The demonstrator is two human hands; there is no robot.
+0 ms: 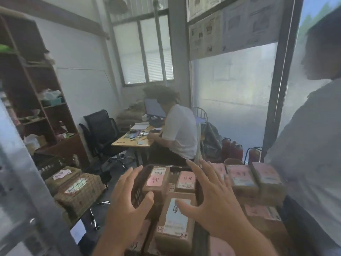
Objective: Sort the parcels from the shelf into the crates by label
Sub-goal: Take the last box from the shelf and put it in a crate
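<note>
A dark crate [137,189] stands in front of me, packed with brown cardboard parcels. One parcel [156,180] carries a pink label, a second [186,182] has a pink and white label, and a nearer one [175,218] has a pale blue label. My left hand [127,204] hovers at the crate's left wall with fingers spread, holding nothing. My right hand [212,198] is spread over the crate's right side, thumb above the blue-labelled parcel. Whether either hand touches the crate I cannot tell.
More pink-labelled parcels [245,180] are stacked to the right, beside a person in a grey shirt [310,145]. A wire crate [81,193] with boxes sits low on the left. A wooden shelf [36,111] stands at left. Another person [177,130] sits at a desk [132,139] ahead.
</note>
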